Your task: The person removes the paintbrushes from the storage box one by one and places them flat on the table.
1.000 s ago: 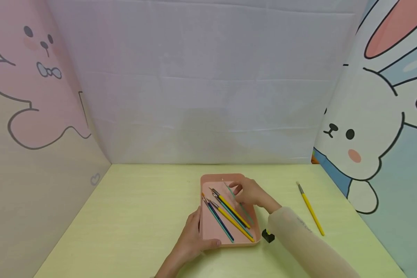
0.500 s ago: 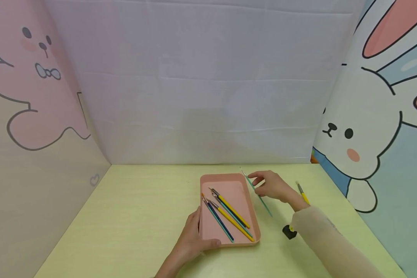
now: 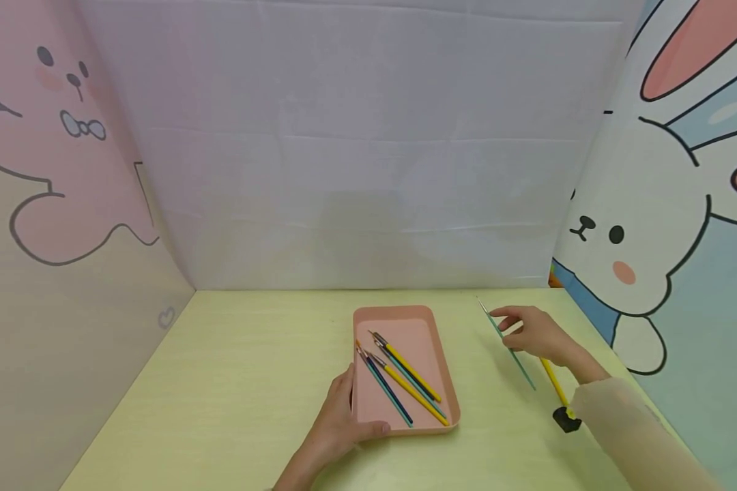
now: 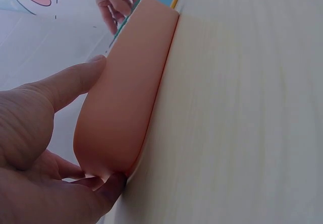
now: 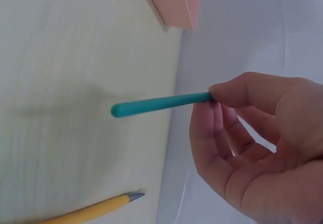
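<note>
A slim teal paintbrush (image 3: 519,364) is pinched between the thumb and fingertips of my right hand (image 3: 537,334), held above the table to the right of the tray. Its bristle end points up and to the left; in the right wrist view the rounded handle end (image 5: 156,104) sticks out from the fingers. My left hand (image 3: 344,419) grips the near left corner of a shallow pink tray (image 3: 399,314), thumb over the front rim and fingers along the side. Inside the tray lie several paintbrushes (image 3: 405,389) with yellow, teal and dark blue handles, slanting across it.
A yellow paintbrush (image 3: 553,382) lies on the pale wooden table (image 3: 233,382) under the right forearm, partly hidden by it. A small black block (image 3: 567,420) shows at the right sleeve. Behind stands a white cloth backdrop (image 3: 368,170), with cartoon-printed panels on both sides.
My right hand has lifted the teal paintbrush out of the tray and carried it right, to near the yellow paintbrush. My left hand and the tray stay where they were.
</note>
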{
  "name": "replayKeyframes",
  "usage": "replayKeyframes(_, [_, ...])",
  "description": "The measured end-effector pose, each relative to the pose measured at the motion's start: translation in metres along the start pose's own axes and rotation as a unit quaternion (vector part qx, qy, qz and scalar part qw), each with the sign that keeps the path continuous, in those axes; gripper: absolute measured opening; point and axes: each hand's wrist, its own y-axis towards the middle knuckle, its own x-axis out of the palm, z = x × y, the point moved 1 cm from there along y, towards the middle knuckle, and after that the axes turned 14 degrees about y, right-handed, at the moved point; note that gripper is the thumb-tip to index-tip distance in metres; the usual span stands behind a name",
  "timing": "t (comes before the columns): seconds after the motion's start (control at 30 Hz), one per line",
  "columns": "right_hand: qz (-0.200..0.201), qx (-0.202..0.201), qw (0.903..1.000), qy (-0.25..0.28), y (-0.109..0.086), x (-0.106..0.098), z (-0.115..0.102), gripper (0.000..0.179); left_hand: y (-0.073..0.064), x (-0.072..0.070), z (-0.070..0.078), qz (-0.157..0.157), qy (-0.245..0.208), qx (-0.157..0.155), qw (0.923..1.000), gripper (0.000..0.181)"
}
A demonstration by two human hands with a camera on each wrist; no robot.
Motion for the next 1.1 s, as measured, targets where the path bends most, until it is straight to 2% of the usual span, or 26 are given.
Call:
replayKeyframes(0.17, [0.013, 0.026, 0.9996, -0.004, -0.007, -0.011, 0.017, 0.059, 0.000, 0.000, 0.000, 0.000, 0.000, 0.004, 1.0000, 0.137])
replayKeyframes(0.37, [0.026, 0.030, 0.9991, -0.014, -0.011, -0.018, 0.034, 0.058, 0.001, 0.000, -0.001, -0.001, -0.003, 0.007, 1.0000, 0.137])
replayKeyframes(0.73, [0.054, 0.005, 0.9941, -0.094, -0.009, -0.021, 0.060, 0.053, 0.000, 0.000, -0.001, -0.001, -0.004, 0.009, 1.0000, 0.137])
replayKeyframes(0.87, [0.063, -0.008, 0.9899, -0.127, -0.007, -0.021, 0.063, 0.050, 0.000, 0.000, 0.000, 0.002, 0.003, 0.018, 0.9998, 0.135])
replayKeyframes(1.1, [0.077, -0.001, 0.9819, -0.173, 0.002, -0.020, 0.066, 0.048, 0.001, -0.001, -0.001, 0.001, 0.000, 0.024, 0.9997, 0.134])
